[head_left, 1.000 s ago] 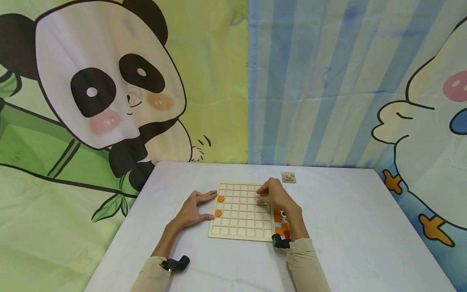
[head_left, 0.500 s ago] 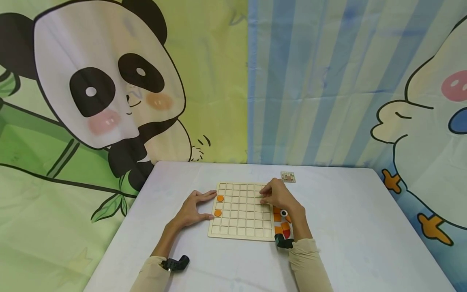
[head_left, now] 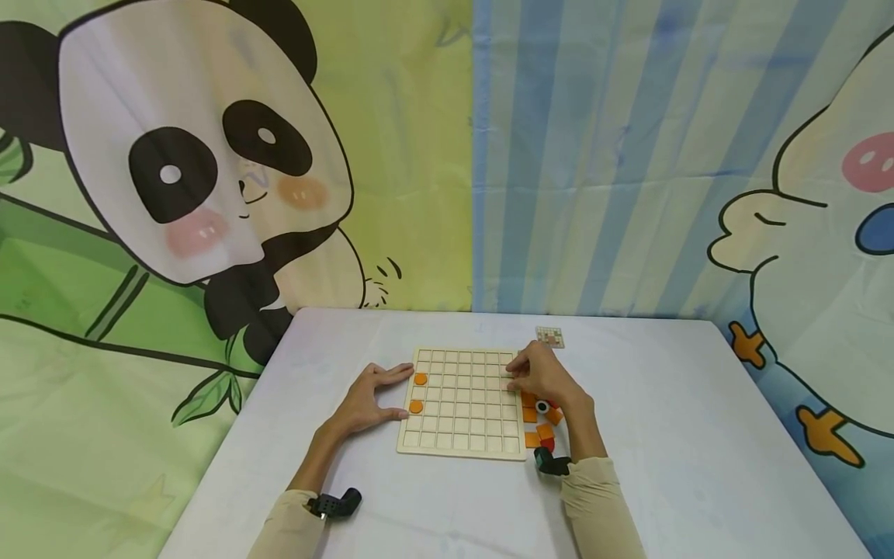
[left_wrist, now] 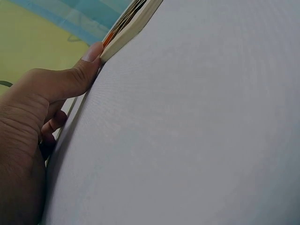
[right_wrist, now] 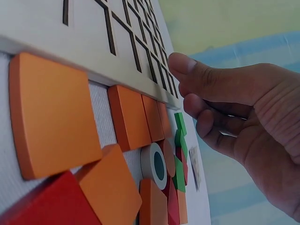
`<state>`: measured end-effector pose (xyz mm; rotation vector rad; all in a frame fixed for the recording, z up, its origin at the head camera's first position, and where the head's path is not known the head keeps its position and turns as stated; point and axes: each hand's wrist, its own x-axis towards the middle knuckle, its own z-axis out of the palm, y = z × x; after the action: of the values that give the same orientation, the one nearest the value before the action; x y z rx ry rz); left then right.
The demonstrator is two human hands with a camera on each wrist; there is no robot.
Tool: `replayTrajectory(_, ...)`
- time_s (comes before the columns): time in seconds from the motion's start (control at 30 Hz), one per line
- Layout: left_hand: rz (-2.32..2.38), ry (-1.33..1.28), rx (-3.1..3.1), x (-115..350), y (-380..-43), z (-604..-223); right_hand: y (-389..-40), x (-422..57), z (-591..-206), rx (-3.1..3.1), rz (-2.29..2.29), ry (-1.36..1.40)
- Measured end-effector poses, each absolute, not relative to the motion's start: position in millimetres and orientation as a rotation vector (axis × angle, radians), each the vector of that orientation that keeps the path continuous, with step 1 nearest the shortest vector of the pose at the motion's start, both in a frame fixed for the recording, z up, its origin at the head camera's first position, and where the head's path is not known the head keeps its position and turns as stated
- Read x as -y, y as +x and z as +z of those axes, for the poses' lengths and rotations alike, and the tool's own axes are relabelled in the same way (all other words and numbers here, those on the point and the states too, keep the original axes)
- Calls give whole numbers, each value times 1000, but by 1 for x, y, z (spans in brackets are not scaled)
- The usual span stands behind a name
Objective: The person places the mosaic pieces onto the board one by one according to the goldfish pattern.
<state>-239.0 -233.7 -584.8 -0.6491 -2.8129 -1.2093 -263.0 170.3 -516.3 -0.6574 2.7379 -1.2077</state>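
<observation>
A pale wooden grid board [head_left: 461, 444] lies on the white table. Two orange pieces [head_left: 421, 379] sit in squares of its left column. My left hand [head_left: 366, 400] is spread at the board's left edge, thumb and fingertips touching the rim; in the left wrist view its thumb [left_wrist: 89, 65] presses the board's side. Over the board's right edge hovers my right hand [head_left: 543, 376], thumb and fingers apart, nothing visible between them. Below that hand, in the right wrist view, lie orange blocks [right_wrist: 56, 117], a white ring-shaped piece [right_wrist: 153, 165], green pieces [right_wrist: 180, 136] and a red block [right_wrist: 51, 201].
A small patterned card [head_left: 550, 337] lies on the table behind the board's right corner. Printed cloth [head_left: 412, 155] with a panda and blue stripes stands behind the table [head_left: 698, 435]. Black wrist devices [head_left: 335, 505] are strapped on both forearms.
My right hand has moved right, from above the board's right columns to its right edge, uncovering more of the loose pieces. My left hand stays at the left edge.
</observation>
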Motion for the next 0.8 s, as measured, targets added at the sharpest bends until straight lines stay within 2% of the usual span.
replayTrajectory(0.8,-1203,-640,2818,233,-240,-587,-256,-191,-515,-2799,-1117,-561)
